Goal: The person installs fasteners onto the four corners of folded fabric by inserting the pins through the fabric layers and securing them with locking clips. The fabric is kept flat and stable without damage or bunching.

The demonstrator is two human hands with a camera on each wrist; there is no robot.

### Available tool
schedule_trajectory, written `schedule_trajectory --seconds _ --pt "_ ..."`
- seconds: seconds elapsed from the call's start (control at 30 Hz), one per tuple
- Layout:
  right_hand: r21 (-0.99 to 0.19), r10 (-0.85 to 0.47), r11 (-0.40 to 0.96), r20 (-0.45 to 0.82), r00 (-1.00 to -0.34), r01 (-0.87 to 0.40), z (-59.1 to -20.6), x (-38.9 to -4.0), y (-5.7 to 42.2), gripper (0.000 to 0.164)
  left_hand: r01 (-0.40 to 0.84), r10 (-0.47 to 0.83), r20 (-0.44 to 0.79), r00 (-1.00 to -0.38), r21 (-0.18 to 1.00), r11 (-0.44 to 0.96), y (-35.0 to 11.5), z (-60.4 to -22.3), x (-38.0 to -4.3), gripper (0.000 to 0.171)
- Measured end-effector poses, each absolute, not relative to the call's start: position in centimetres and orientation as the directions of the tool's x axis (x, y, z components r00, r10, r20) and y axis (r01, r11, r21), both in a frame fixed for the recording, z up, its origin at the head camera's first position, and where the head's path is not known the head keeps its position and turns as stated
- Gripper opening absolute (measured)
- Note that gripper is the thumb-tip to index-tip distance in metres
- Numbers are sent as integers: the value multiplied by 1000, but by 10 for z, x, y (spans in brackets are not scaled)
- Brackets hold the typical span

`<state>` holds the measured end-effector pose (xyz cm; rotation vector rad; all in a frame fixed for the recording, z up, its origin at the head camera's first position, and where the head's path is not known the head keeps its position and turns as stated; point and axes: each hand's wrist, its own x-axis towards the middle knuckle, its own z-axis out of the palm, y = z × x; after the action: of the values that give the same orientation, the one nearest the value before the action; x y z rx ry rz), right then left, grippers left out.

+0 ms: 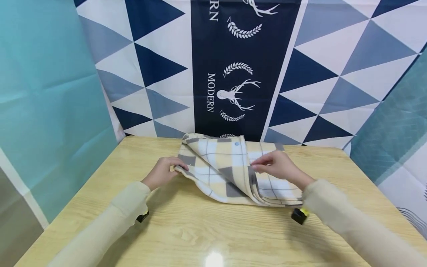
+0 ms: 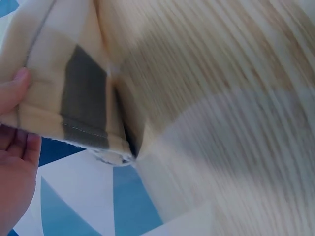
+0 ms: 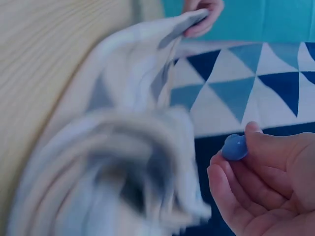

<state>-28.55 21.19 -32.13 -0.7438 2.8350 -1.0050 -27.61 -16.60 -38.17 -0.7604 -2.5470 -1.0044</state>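
A plaid fleece blanket (image 1: 218, 167) in cream, white and grey lies loosely folded at the far side of the table. My left hand (image 1: 165, 170) pinches its left edge and lifts it slightly; in the left wrist view the thumb lies above the cloth (image 2: 86, 93) and the fingers below. My right hand (image 1: 278, 165) is over the fold. In the right wrist view its thumb and fingertips pinch a small glossy blue rounded piece (image 3: 235, 147), beside the blurred rolled edge. A round blue spot (image 1: 237, 144) shows on the upper fold in the head view.
The wooden table (image 1: 186, 237) reaches back to a hanging cloth (image 1: 160, 85) with triangles and a dark deer-print band. A teal curtain (image 1: 56, 92) hangs at the left. Another patterned curtain (image 1: 393, 137) stands at the right.
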Motion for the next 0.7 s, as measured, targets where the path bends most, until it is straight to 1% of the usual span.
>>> schedule_trajectory --seconds 0.13,0.27,0.4,0.57,0.7 --pt "-778 -479 541 29 -877 -320 -320 -309 173 29 578 374 445 -814 553 600 -164 -379 -278 27" --pt "-882 -531 403 -6 -847 -246 -327 -324 142 32 546 358 415 -837 579 605 -161 -381 -278 27" --pt "-939 -553 307 -46 -832 -153 -339 -337 112 33 511 323 398 -858 601 615 -159 -382 -278 27" --pt "-980 -562 193 -67 -824 -52 -351 -349 77 35 512 296 424 -856 622 592 -157 -378 -280 27" --pt "-982 -582 183 -66 -810 -51 -355 -352 60 34 519 294 432 -852 628 581 -159 -375 -283 25"
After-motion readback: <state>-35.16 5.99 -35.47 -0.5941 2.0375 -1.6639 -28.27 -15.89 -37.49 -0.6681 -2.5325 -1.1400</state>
